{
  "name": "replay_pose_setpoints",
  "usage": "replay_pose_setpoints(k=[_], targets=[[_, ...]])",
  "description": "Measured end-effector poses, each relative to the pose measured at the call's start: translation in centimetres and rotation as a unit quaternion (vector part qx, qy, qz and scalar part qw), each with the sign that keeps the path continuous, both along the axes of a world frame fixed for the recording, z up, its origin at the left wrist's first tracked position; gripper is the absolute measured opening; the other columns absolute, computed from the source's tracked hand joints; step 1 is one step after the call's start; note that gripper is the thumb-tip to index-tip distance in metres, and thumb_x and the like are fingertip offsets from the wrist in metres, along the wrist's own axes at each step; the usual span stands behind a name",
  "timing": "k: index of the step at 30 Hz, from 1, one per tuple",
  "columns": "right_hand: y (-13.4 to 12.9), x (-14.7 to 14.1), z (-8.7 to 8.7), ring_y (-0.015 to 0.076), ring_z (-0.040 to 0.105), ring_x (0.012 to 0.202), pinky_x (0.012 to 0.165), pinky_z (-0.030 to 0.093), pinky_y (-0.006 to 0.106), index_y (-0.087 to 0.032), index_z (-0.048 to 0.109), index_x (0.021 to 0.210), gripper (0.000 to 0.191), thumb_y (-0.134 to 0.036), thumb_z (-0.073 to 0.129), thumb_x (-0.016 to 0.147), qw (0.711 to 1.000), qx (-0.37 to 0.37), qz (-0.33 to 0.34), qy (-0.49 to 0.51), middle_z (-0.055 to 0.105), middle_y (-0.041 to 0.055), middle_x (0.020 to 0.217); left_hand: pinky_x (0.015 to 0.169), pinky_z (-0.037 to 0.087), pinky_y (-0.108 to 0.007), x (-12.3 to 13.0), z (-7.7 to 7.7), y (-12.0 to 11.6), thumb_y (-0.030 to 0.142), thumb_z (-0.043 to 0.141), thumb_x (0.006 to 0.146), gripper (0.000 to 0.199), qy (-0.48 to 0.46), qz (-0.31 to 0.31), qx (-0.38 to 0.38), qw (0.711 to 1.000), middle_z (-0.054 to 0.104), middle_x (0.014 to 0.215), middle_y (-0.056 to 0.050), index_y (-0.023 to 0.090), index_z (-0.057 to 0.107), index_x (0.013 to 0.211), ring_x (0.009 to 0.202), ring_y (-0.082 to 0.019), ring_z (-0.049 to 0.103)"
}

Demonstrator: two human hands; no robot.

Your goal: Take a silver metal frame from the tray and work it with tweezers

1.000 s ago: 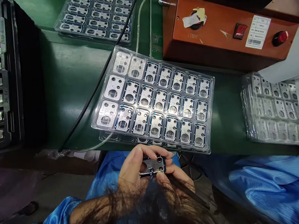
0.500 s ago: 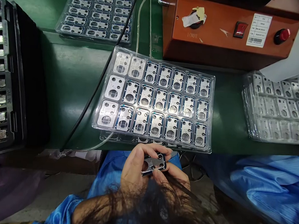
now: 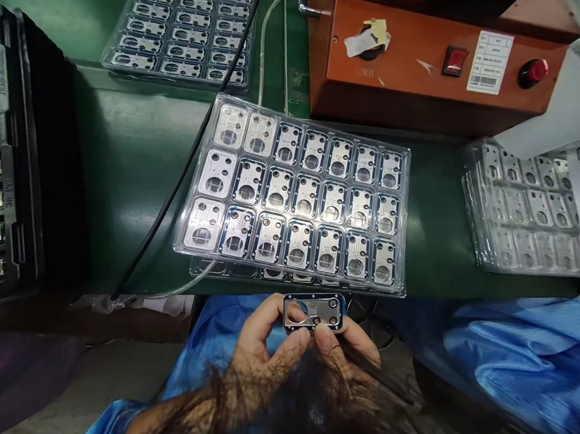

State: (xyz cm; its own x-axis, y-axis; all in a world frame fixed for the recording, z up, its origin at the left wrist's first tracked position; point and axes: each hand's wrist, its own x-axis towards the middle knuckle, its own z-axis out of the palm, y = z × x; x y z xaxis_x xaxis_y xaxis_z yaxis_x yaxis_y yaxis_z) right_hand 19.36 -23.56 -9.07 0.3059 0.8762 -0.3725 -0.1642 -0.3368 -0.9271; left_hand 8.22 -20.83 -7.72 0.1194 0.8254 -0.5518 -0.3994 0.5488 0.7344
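Between both hands, just off the bench's front edge, is a flat silver metal plate [image 3: 321, 304] with a dark blue rim, one large round hole and smaller holes. My left hand [image 3: 267, 340] pinches its left end, thumb at the lower edge. My right hand [image 3: 343, 348] holds the right end, thumb on the lower edge; a thin dark tool [image 3: 378, 374] sticks out from under this hand toward the lower right. Beyond the hands a clear plastic tray [image 3: 184, 227] lies on the bench with rows of similar plates, most dark-rimmed and several at its left plain silver.
An orange machine [image 3: 401, 86] with a red switch stands at the back. Clear trays [image 3: 476, 222] are stacked at right, another tray [image 3: 175, 79] lies back left. A black rack [image 3: 52, 163] is at far left. A black cable [image 3: 173, 193] crosses the bench. Blue sleeve of another person [image 3: 522, 349] at right.
The plate has moved slightly up and right and now faces the camera more fully. My left fingers have left its upper edge. The whole view has shifted slightly.
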Motion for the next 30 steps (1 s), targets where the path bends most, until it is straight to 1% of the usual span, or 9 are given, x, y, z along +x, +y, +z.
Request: replay_pose_setpoints(k=[4, 7, 10, 13, 17, 21, 24, 27, 30], targets=[[-0.1, 0.1, 0.4, 0.0203, 0.064, 0.069, 0.066, 0.053, 0.033, -0.029, 0.073, 0.076, 0.015, -0.041, 0.068, 0.081, 1.000, -0.009, 0.025, 0.007, 0.069, 0.0002, 0.071, 0.072, 0.044, -0.027, -0.5, -0.6, 0.2, 0.038, 0.077, 0.071, 0.023, 0.048, -0.024, 0.005, 0.999, 0.063, 0.073, 0.000, 0.020, 0.063, 0.070, 0.073, -0.016, 0.056], [-0.1, 0.7, 0.6, 0.0191, 0.059, 0.061, 0.061, 0.049, 0.033, -0.028, 0.074, 0.076, 0.023, -0.047, 0.063, 0.083, 0.999, 0.006, 0.041, 0.002, 0.064, 0.0004, 0.065, 0.065, 0.045, -0.028, -0.9, -0.7, 0.7, 0.040, 0.079, 0.068, 0.027, 0.052, -0.048, -0.010, 0.997, 0.064, 0.065, -0.001, 0.018, 0.064, 0.063, 0.063, -0.015, 0.056], [0.0, 1.4, 0.5, 0.0163, 0.052, 0.055, 0.053, 0.041, 0.030, -0.027, 0.073, 0.075, 0.031, -0.050, 0.056, 0.085, 0.999, 0.034, 0.031, -0.014, 0.059, -0.0004, 0.060, 0.057, 0.044, -0.026, -0.9, -0.9, 0.9, 0.045, 0.079, 0.066, 0.034, 0.041, -0.054, -0.030, 0.997, 0.060, 0.056, 0.000, 0.018, 0.061, 0.059, 0.054, -0.013, 0.053], [0.0, 1.8, 0.1, 0.0153, 0.050, 0.052, 0.050, 0.039, 0.029, -0.025, 0.072, 0.075, 0.032, -0.047, 0.053, 0.088, 0.998, 0.059, 0.025, -0.025, 0.060, 0.0001, 0.062, 0.050, 0.042, -0.024, -0.7, -1.3, 1.1, 0.051, 0.080, 0.061, 0.042, 0.031, -0.057, -0.035, 0.997, 0.055, 0.048, 0.001, 0.018, 0.056, 0.053, 0.046, -0.011, 0.049], [0.1, 1.6, -0.1, 0.0141, 0.048, 0.053, 0.049, 0.038, 0.028, -0.026, 0.070, 0.075, 0.031, -0.044, 0.051, 0.091, 0.997, 0.069, 0.026, -0.030, 0.059, -0.0013, 0.064, 0.050, 0.044, -0.023, -0.6, -1.5, 1.3, 0.049, 0.080, 0.061, 0.042, 0.025, -0.055, -0.044, 0.997, 0.055, 0.047, 0.002, 0.017, 0.054, 0.052, 0.045, -0.010, 0.050], [0.2, 1.5, 0.1, 0.0137, 0.048, 0.054, 0.051, 0.037, 0.028, -0.025, 0.064, 0.068, 0.031, -0.041, 0.052, 0.091, 0.997, 0.064, 0.030, -0.031, 0.054, -0.0028, 0.060, 0.047, 0.042, -0.023, -0.5, -1.0, 1.4, 0.047, 0.082, 0.058, 0.042, 0.027, -0.049, -0.053, 0.997, 0.054, 0.046, 0.001, 0.017, 0.054, 0.051, 0.044, -0.010, 0.049], [0.3, 1.7, 0.0, 0.0156, 0.047, 0.055, 0.052, 0.036, 0.031, -0.025, 0.059, 0.063, 0.033, -0.041, 0.053, 0.091, 0.998, 0.054, 0.031, -0.028, 0.051, -0.0023, 0.059, 0.050, 0.043, -0.024, -0.5, -0.4, 1.5, 0.043, 0.081, 0.061, 0.039, 0.029, -0.045, -0.060, 0.997, 0.054, 0.048, 0.001, 0.017, 0.055, 0.051, 0.046, -0.010, 0.050], [0.2, 1.8, -0.2, 0.0195, 0.048, 0.056, 0.051, 0.036, 0.036, -0.030, 0.064, 0.067, 0.029, -0.043, 0.054, 0.090, 0.998, 0.051, 0.034, -0.029, 0.056, 0.0011, 0.063, 0.053, 0.043, -0.025, -0.4, 0.3, 1.6, 0.041, 0.079, 0.065, 0.035, 0.032, -0.044, -0.065, 0.996, 0.057, 0.050, 0.001, 0.017, 0.056, 0.053, 0.050, -0.011, 0.051], [-0.1, 1.5, -0.5, 0.0210, 0.054, 0.061, 0.052, 0.038, 0.039, -0.030, 0.069, 0.073, 0.025, -0.039, 0.053, 0.091, 0.998, 0.053, 0.026, -0.027, 0.061, 0.0039, 0.070, 0.054, 0.043, -0.026, -0.2, 0.5, 1.7, 0.046, 0.080, 0.063, 0.038, 0.036, -0.049, -0.066, 0.996, 0.056, 0.049, 0.001, 0.018, 0.055, 0.054, 0.050, -0.012, 0.051]])
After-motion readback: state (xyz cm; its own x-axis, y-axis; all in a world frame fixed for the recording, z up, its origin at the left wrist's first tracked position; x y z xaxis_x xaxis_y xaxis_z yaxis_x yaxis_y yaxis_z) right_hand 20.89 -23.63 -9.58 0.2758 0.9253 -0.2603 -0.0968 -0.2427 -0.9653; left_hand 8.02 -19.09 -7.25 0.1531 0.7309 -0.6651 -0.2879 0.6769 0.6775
